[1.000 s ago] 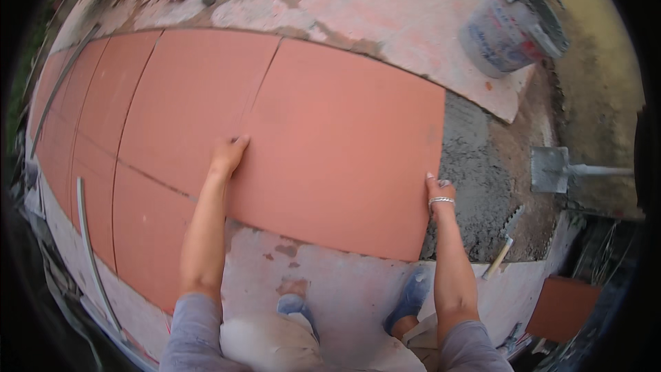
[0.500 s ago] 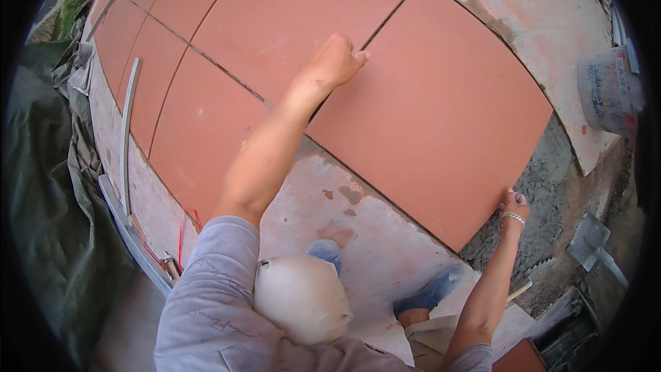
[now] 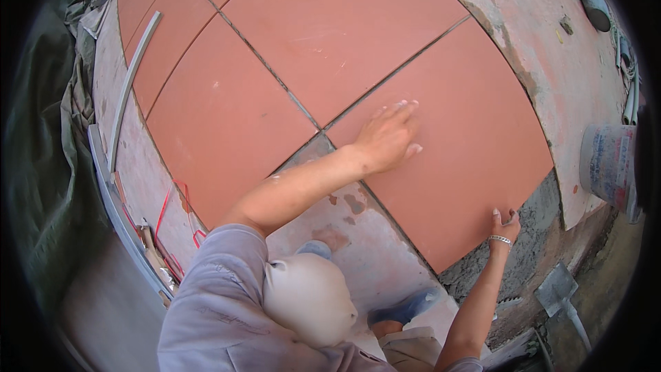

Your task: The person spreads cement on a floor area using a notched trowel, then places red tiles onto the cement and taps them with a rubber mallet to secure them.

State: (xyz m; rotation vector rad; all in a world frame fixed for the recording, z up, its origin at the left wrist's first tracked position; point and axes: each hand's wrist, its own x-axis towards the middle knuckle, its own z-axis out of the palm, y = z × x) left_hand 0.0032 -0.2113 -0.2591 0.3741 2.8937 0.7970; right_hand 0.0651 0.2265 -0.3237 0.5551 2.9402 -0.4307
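A large terracotta-coloured floor tile (image 3: 454,131) lies in front of me, its right near edge over grey wet mortar (image 3: 530,224). My left hand (image 3: 389,136) is over the left part of this tile with its fingers stretched out, holding nothing. At the tile's right near edge is my right hand (image 3: 506,226), a bracelet round its wrist. Its thumb and a finger stand apart, and no tool shows in it. Dark narrow joints part this tile from the neighbouring tile (image 3: 344,34) beyond it and the other tile (image 3: 231,110) to the left.
A trowel-like shovel (image 3: 556,289) lies at the lower right, near a notched tool (image 3: 508,303). On the right stand a pale bucket (image 3: 606,165) and a dark cylinder (image 3: 592,3). Metal straightedges (image 3: 131,89) and a green tarp (image 3: 62,165) lie along the left.
My left hand has left the joint beside the tile and come over its surface, fist opening into stretched fingers. My right hand's fingers have spread at the edge. The view has shifted.
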